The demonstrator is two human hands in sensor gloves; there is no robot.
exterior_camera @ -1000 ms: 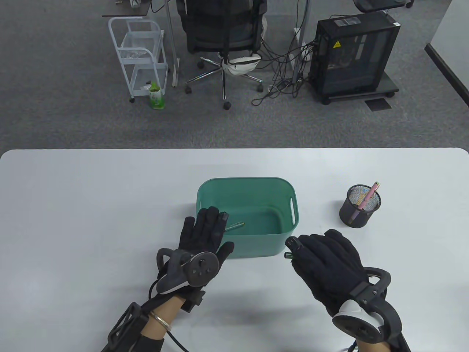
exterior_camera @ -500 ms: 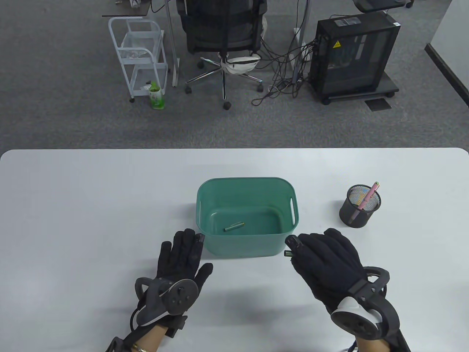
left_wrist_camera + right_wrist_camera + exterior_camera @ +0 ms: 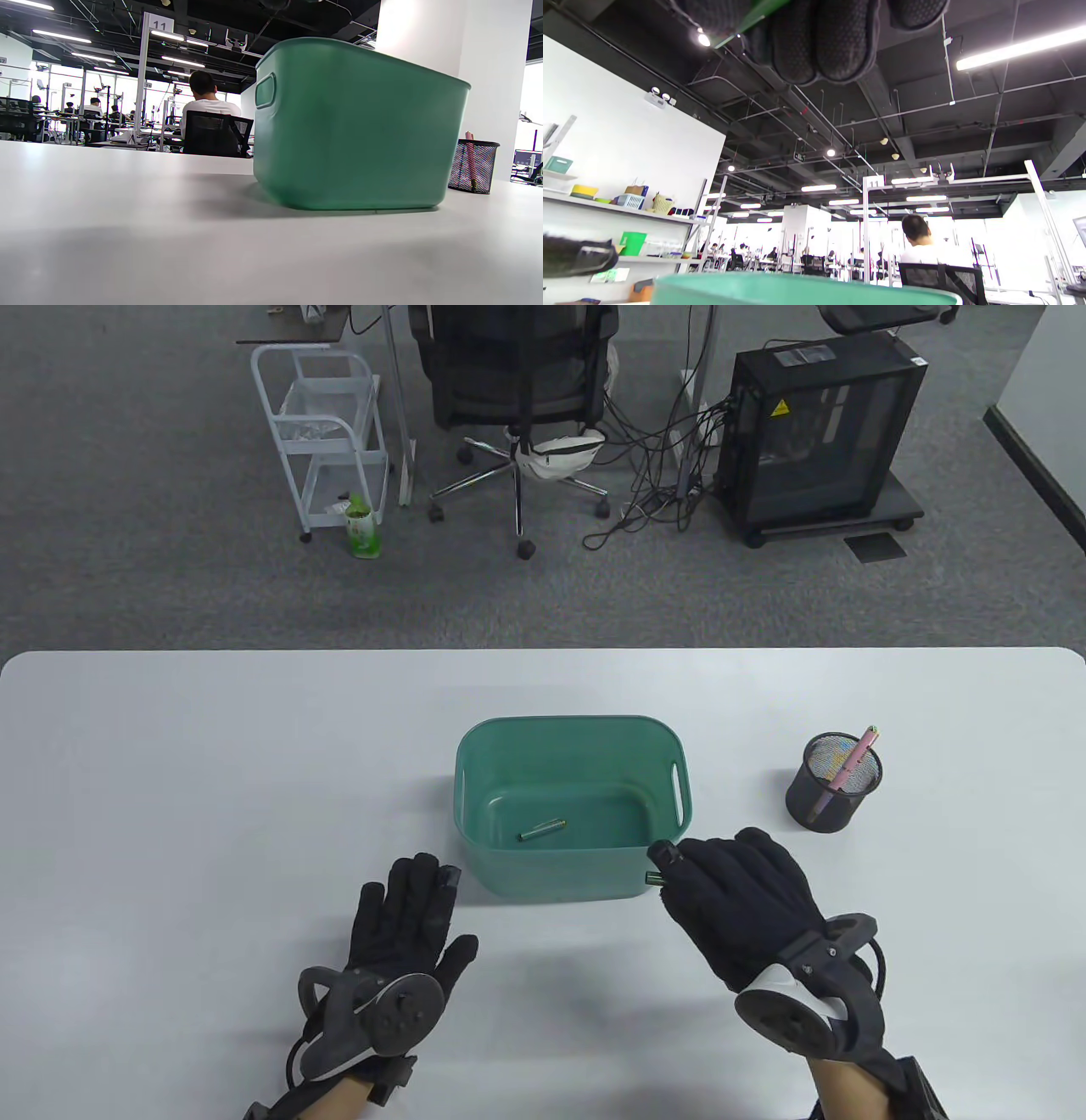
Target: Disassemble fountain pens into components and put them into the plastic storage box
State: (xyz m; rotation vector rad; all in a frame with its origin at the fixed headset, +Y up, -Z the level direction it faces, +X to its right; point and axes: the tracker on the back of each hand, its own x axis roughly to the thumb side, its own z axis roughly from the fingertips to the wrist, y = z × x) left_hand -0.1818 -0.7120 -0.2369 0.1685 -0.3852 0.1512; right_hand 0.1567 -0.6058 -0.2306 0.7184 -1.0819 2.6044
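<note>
With your right hand (image 3: 738, 899) curled around the slim green pen part (image 3: 654, 878), carry it over the near rim of the green plastic storage box (image 3: 543, 861) before releasing, keeping your flat, empty left hand (image 3: 407, 912) on the bench (image 3: 170, 780).

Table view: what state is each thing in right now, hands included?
Box: open-topped, upright on the table.
Green pen part: lying on the box floor.
Pink pen: leaning in the mesh cup.
Left hand: flat on the table, holding nothing.
Right hand: curled round a green pen piece, beside the box.
</note>
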